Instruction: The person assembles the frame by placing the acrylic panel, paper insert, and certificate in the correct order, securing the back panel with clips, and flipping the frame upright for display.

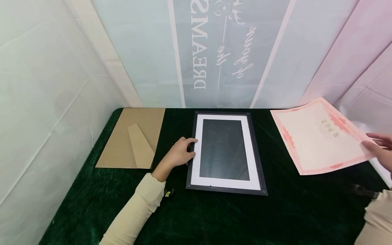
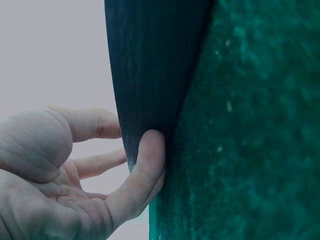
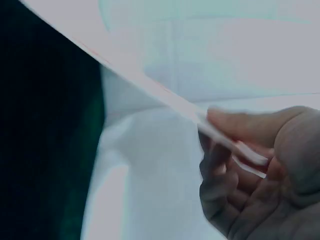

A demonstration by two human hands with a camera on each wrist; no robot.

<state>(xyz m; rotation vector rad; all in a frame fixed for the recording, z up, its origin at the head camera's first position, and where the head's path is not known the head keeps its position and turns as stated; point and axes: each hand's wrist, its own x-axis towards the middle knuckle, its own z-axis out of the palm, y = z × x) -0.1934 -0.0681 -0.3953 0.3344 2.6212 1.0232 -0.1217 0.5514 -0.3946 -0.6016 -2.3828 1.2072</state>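
Observation:
A black picture frame [image 1: 227, 192] with a white mat lies in the middle of the green cloth. My left hand [image 1: 179, 153] grips its left edge; in the left wrist view, the fingers [image 2: 142, 175] and thumb lie on both sides of the dark rim [image 2: 155, 60]. At the right, my right hand [image 1: 382, 148] pinches the corner of a pink-bordered sheet of paper [image 1: 318, 143], which is tilted with its near side raised. The right wrist view shows the sheet [image 3: 165, 97] edge-on between thumb and fingers [image 3: 220, 185].
A brown backing board [image 1: 113, 146] with its stand piece [image 1: 139, 146] lies on the left of the green cloth [image 1: 214, 221]. A printed curtain [image 1: 153, 51] hangs behind the table, and white fabric [image 1: 46, 85] hangs at the left side.

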